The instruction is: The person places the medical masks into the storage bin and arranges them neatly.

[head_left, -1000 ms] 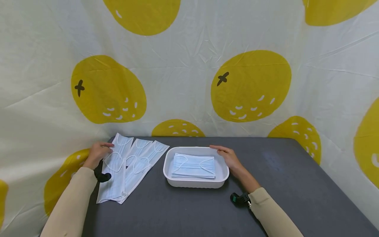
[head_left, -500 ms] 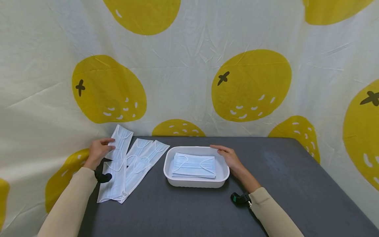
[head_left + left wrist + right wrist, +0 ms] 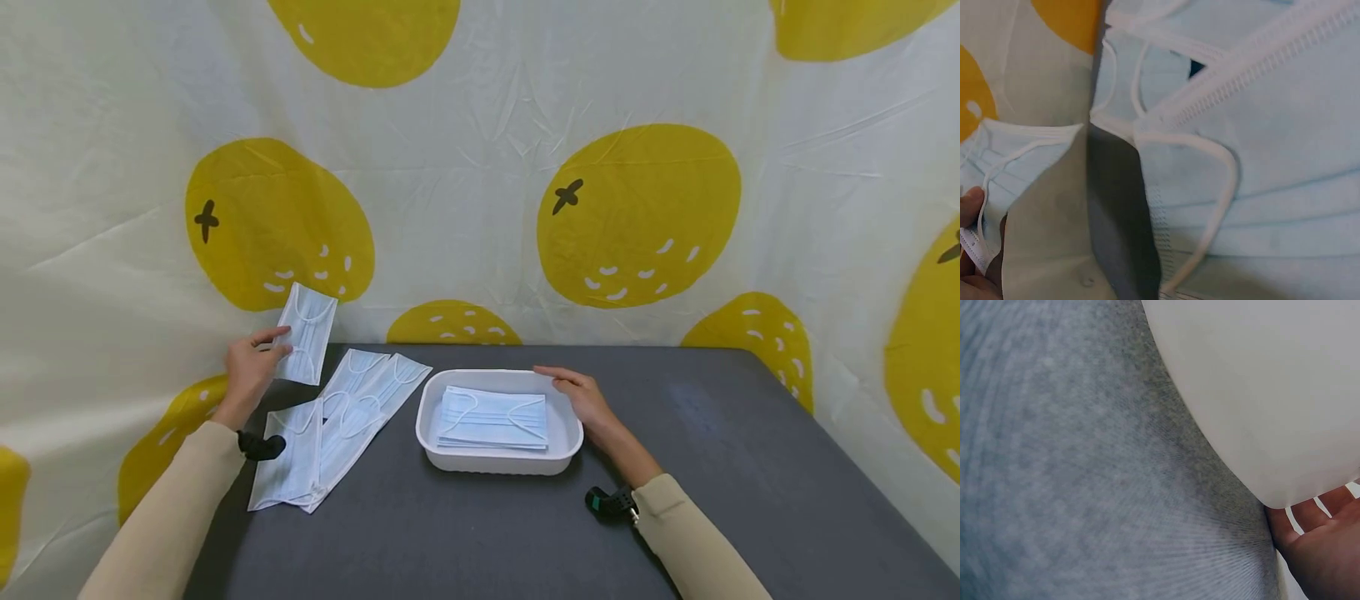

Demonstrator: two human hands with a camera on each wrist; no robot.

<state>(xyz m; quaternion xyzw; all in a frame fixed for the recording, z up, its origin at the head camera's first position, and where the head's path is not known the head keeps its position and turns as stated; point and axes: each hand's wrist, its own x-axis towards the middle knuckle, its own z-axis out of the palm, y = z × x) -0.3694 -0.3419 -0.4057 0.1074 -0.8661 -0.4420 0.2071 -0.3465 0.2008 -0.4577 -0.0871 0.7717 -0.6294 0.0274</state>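
A: ok so is the left hand (image 3: 251,367) actually gripping anything?

B: yep, it's pinching a face mask (image 3: 311,329) by the left edge, thumb and fingertips together. Mask sits just right of that hand, stood up more than flat, and looks lifted off the bench (image 3: 480,533) to me.

A: and the right hand (image 3: 585,404)?

B: holding the white tray (image 3: 495,463) at its far right corner. Fingers are spread on the outside of the wall, thumb seems to be over the rim, bit hidden tho.

A: so which hand's nearer the tray?

B: right one, easily, it's touching it. The left is well off to the tray's left, with the loose masks (image 3: 348,429) fanned out to its right and closer to the person, partly in between.

A: does the angle matter?

B: imo that's the big one. The held mask's long axis points up and away from the person, top leaning a bit right. The mask stack (image 3: 491,421) in the tray, just left of the right hand, lies long side left to right. So they're roughly crosswise, near a quarter turn apart.
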